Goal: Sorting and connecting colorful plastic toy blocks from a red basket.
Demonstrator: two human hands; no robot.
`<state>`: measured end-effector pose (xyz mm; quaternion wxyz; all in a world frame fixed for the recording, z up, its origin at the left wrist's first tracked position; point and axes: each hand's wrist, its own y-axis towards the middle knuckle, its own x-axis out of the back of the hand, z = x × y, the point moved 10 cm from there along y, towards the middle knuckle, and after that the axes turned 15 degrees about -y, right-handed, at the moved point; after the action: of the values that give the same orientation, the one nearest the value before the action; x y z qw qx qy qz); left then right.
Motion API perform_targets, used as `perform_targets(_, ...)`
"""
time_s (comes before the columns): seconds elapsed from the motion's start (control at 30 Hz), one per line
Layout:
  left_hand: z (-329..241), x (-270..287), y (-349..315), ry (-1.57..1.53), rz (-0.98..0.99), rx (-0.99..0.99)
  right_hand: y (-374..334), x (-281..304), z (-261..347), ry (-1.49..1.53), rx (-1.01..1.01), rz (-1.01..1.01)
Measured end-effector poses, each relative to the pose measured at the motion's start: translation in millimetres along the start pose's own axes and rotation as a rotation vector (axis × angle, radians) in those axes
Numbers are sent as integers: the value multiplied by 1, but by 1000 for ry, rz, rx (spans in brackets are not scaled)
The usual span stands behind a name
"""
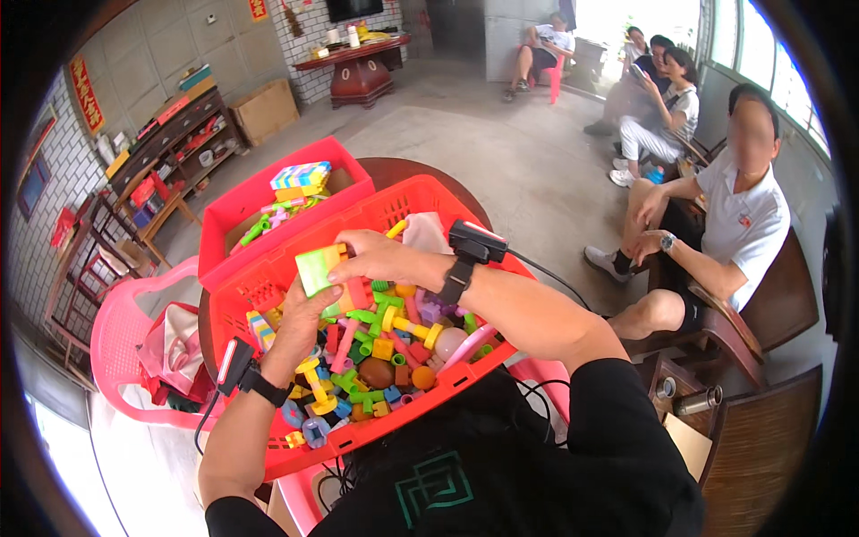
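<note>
Sitting nearest, the red basket (358, 217) held a jumble of loose pieces (362, 340). Above them, toward 11 o'clock, was the green block (314, 270), pinched two-handed: left hand (309, 311) from 6 o'clock, thumb on the lower edge; right hand (380, 258) from 3 o'clock. Fingertips behind could not be made out. Judged light, stiff, a little slick, hardly fragile; opposite side edges seemed the best hold. Beyond, 11 o'clock: red box (224, 219) stood close by. Farther, 2 o'clock: seated person (747, 206).

The green block (315, 268) hides fingers of the left hand (309, 311); a screen (354, 8) is cropped
</note>
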<state>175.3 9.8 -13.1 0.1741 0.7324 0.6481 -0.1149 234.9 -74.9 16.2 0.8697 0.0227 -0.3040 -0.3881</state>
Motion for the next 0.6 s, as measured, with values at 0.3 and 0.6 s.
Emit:
perform_targets(0.3, -8, -14, -5, 19, 59, -20, -1, -2, 0, 50, 11, 43)
perform_targets(0.6, 0, -12, 7, -95, 181, 15, -5, -12, 6, 224, -98, 215)
